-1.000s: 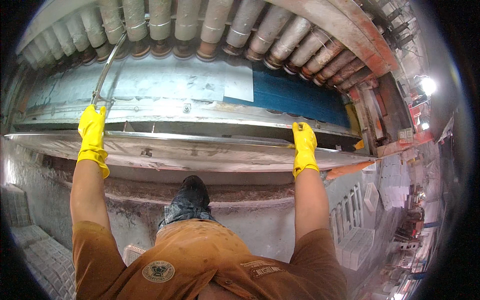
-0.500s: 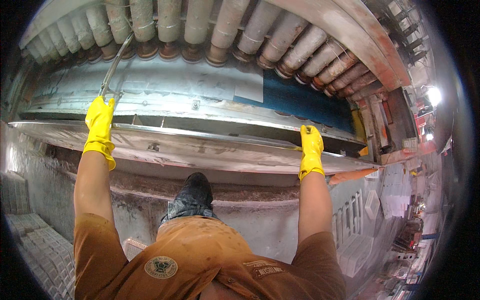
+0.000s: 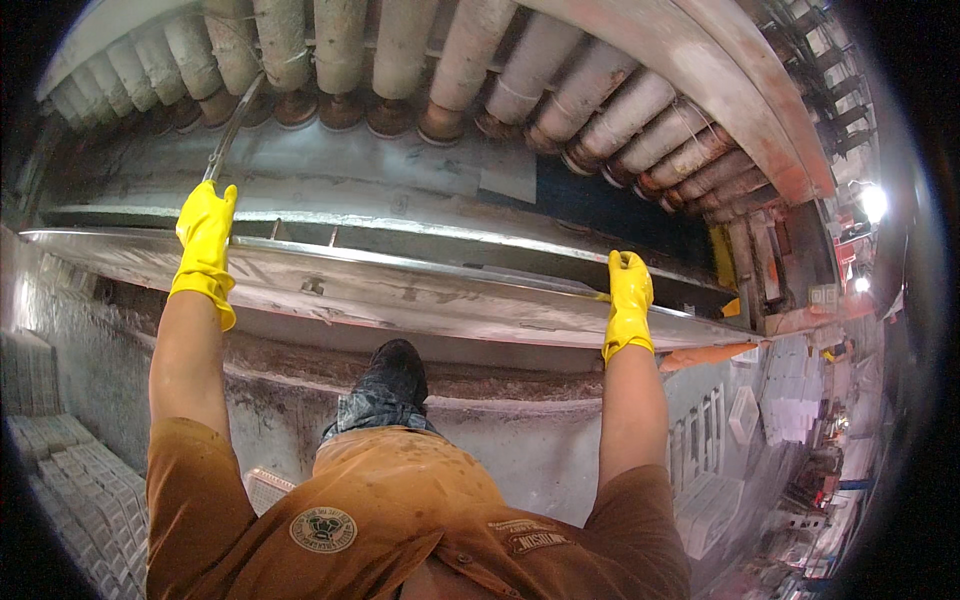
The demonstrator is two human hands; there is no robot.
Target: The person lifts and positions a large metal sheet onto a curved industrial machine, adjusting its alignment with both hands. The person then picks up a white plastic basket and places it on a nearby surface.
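My left hand (image 3: pixel 205 230), in a yellow rubber glove, is closed round the lower end of a thin metal rod (image 3: pixel 229 135). The rod slants up from the glove to a row of thick grey cylinders (image 3: pixel 405 50); its tip is hard to make out against them. My right hand (image 3: pixel 629 290), gloved alike, is closed on the upper rim of a long metal trough (image 3: pixel 450 305). Behind that rim lies a wide metal panel (image 3: pixel 340 165) with a bright front lip. A paler rectangular patch shows toward its right, beside a dark blue part.
A heavy frame beam (image 3: pixel 760 110) curves over the right side. Stacked pale crates (image 3: pixel 90 480) stand at lower left, and white plastic baskets (image 3: pixel 710 505) at lower right. My dark boot (image 3: pixel 390 375) is close to the trough's base. A bright lamp (image 3: pixel 874 202) shines at far right.
The panel behind the trough has gone from brightly lit to darker, and the bolt on its front face no longer shows clearly. Both hands keep their grips; the view has shifted slightly.
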